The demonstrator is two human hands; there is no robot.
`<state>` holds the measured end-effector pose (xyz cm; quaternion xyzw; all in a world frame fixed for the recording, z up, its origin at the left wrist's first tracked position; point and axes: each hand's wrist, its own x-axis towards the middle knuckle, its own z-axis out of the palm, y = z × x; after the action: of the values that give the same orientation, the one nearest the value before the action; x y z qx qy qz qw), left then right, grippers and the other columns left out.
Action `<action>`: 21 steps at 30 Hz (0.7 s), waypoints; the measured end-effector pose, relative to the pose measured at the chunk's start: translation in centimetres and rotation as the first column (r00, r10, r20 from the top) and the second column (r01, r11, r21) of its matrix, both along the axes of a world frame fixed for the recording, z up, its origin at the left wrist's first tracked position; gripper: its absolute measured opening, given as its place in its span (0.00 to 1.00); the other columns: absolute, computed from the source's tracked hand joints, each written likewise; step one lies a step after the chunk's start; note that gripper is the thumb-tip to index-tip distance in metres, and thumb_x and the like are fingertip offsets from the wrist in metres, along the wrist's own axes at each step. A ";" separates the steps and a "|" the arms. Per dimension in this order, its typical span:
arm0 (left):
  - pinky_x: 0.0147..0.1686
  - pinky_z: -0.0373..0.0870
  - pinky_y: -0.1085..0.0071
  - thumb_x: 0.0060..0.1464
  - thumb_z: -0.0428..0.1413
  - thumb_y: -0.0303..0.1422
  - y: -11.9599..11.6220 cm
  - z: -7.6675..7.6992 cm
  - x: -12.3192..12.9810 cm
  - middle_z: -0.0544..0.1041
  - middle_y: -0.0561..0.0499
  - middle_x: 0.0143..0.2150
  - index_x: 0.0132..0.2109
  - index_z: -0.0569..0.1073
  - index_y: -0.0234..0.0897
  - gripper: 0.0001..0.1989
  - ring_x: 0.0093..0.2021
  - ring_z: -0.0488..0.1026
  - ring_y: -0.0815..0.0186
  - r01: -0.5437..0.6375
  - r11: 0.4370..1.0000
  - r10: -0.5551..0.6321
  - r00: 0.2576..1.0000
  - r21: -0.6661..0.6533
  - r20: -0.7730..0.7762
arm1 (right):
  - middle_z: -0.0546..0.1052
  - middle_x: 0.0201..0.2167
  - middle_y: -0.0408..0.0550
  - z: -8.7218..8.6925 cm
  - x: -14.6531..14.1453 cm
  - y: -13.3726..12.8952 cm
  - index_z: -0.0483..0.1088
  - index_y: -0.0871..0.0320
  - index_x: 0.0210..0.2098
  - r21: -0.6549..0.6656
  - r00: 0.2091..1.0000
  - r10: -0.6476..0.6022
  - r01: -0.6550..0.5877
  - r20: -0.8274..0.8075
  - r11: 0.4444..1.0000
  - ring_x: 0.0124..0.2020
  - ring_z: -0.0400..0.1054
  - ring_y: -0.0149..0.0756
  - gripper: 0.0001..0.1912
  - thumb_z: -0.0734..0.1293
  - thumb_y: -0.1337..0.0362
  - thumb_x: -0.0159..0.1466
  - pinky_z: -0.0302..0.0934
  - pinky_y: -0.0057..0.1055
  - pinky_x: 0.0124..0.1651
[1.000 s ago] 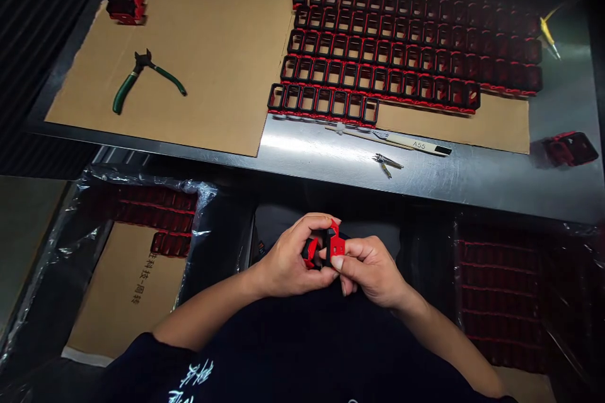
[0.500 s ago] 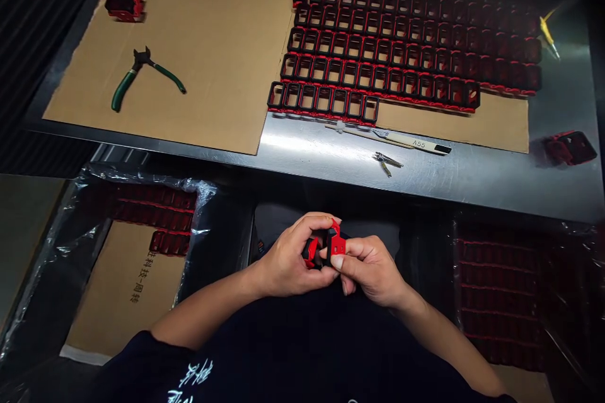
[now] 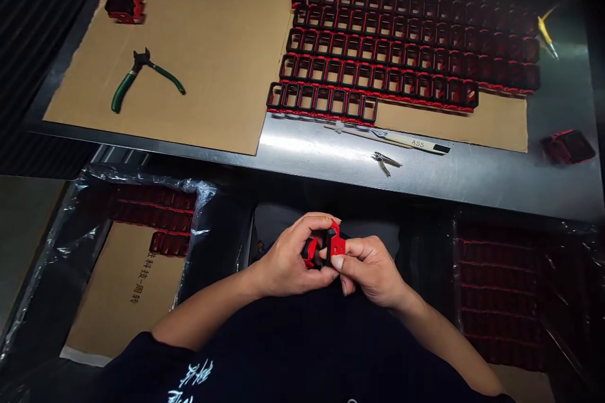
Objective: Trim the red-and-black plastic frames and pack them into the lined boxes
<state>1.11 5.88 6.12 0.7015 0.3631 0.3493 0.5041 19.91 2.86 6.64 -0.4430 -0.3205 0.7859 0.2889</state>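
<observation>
Red and black, a small plastic part [image 3: 336,249] sits pinched between two bare hands, just in front of the dark shirt: the left hand [image 3: 293,258] curls its fingers around it, the right hand [image 3: 373,269] grips its near face with thumb and fingertips; beyond, on the metal table [image 3: 321,164], rows of similar frames [image 3: 378,53] stand near a cutter knife [image 3: 416,141], green-handled pliers [image 3: 142,66] lying open on cardboard [image 3: 208,56]

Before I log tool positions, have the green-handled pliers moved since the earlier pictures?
No; the green-handled pliers lie in the same spot on the cardboard sheet.
</observation>
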 end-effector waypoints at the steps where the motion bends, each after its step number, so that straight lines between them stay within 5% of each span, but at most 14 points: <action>1: 0.51 0.78 0.60 0.46 0.67 0.25 0.0 0.0 0.0 0.76 0.40 0.55 0.59 0.65 0.42 0.33 0.54 0.78 0.55 0.000 1.000 0.000 1.000 -0.001 0.003 | 0.70 0.12 0.39 0.0 0.0 0.0 0.82 0.60 0.34 0.000 1.000 0.000 0.000 -0.003 1.000 0.13 0.62 0.25 0.17 0.71 0.51 0.62 0.58 0.22 0.20; 21: 0.50 0.79 0.60 0.47 0.66 0.25 0.1 -0.2 -0.2 0.76 0.40 0.55 0.59 0.65 0.42 0.33 0.54 0.78 0.55 0.014 1.000 -0.014 1.000 -0.002 -0.009 | 0.70 0.11 0.38 0.1 0.0 0.0 0.82 0.60 0.33 0.007 1.000 -0.017 0.017 0.001 1.000 0.13 0.61 0.24 0.14 0.70 0.55 0.63 0.57 0.21 0.20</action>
<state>0.92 5.96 5.94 0.7051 0.3607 0.3425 0.5054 19.87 2.84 6.72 -0.4450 -0.3194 0.7822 0.2970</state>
